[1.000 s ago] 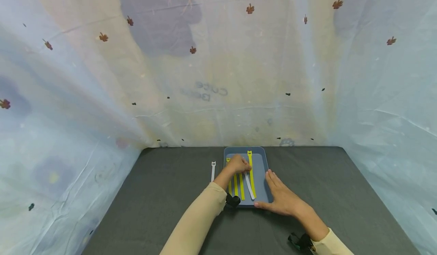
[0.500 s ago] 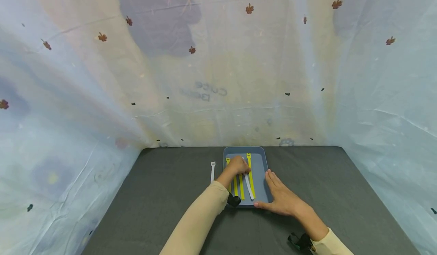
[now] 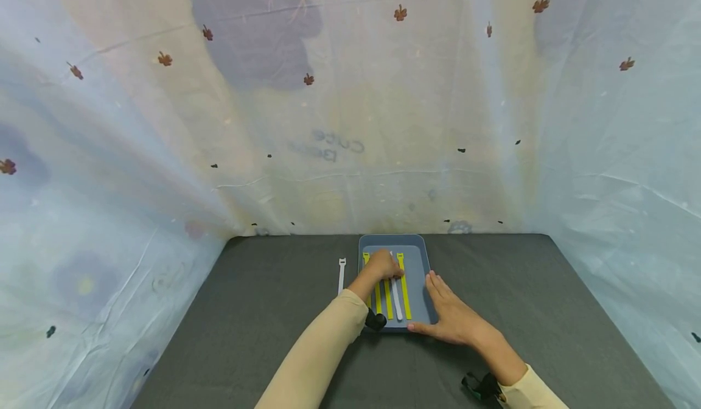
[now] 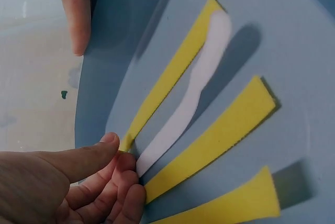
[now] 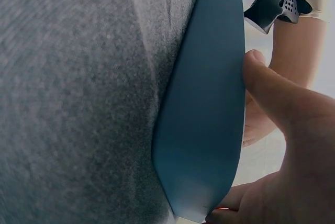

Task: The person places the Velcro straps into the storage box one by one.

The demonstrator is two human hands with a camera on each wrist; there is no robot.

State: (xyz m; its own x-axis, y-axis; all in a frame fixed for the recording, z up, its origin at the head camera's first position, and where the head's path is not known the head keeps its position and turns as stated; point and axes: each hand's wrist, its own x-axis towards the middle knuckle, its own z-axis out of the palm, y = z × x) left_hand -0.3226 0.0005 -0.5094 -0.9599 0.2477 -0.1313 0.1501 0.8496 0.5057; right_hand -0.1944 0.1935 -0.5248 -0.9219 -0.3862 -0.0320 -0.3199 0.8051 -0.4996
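Note:
My left hand (image 3: pixel 385 265) (image 4: pixel 99 187) is over the grey-blue tray (image 3: pixel 418 254), pinching the rightmost yellow hook-and-loop cable tie (image 3: pixel 406 296) (image 4: pixel 172 80) between thumb and finger near its slotted head. Beside that one lies a white cable tie (image 3: pixel 397 302) (image 4: pixel 183 110), partly under my fingers; its free end overlaps the yellow tie's end in the left wrist view. Several more yellow cable ties (image 3: pixel 389 302) run alongside to the left, partly hidden by my hand. With fingers extended, my right hand (image 3: pixel 451 314) rests against the tray's near right corner, its thumb (image 5: pixel 256 69) at the rim.
Another white cable tie (image 3: pixel 342 272) lies on the dark grey tablecloth (image 3: pixel 285 287) left of the tray, its lower part behind the left wrist. A patterned curtain (image 3: pixel 350 111) rises behind the table's far edge. Black cameras (image 3: pixel 375 321) are strapped to the wrists.
The pinched yellow cable tie has slid slightly toward me, so its head sits lower in the tray. The white one beside it has straightened and shifted left. My right hand stays put.

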